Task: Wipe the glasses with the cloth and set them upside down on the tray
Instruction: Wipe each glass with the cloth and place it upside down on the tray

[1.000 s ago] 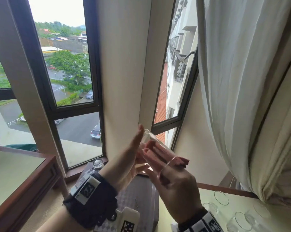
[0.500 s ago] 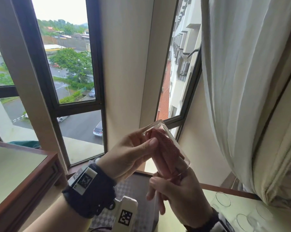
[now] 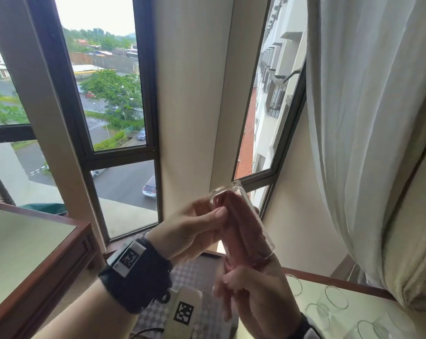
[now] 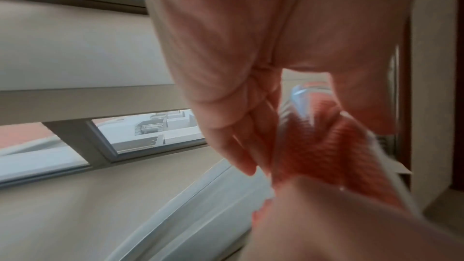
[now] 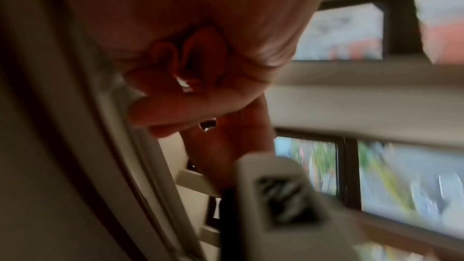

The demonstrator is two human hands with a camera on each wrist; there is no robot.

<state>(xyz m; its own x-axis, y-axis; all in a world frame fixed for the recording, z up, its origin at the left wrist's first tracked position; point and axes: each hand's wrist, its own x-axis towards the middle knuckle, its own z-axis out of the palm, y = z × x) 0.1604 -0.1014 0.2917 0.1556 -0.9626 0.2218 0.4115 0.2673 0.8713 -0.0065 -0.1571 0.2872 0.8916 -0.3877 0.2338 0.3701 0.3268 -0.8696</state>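
A clear glass (image 3: 252, 231) is held up in the air in front of the window, tilted, with its base up and to the left. My left hand (image 3: 214, 212) grips it near the base, thumb on the near side. A pink cloth (image 3: 234, 216) fills the inside of the glass. My right hand (image 3: 253, 292) is at the glass's mouth, holding the cloth with its fingers pushed inside. The left wrist view shows the cloth (image 4: 323, 142) inside the glass, between my left hand (image 4: 251, 130) and right hand (image 4: 339, 223). Below the hands lies a dark checkered tray (image 3: 197, 277).
Several empty glasses (image 3: 335, 297) stand on the glass-topped table (image 3: 368, 287) at the lower right. A white curtain (image 3: 368, 118) hangs just right of the hands. Another wood-framed table (image 3: 43, 260) is at the left, and the window wall is close ahead.
A second ago my right fingers lay flat against the glass; now they are inside it with the cloth. The glass has risen a little and my left hand has closed round it.
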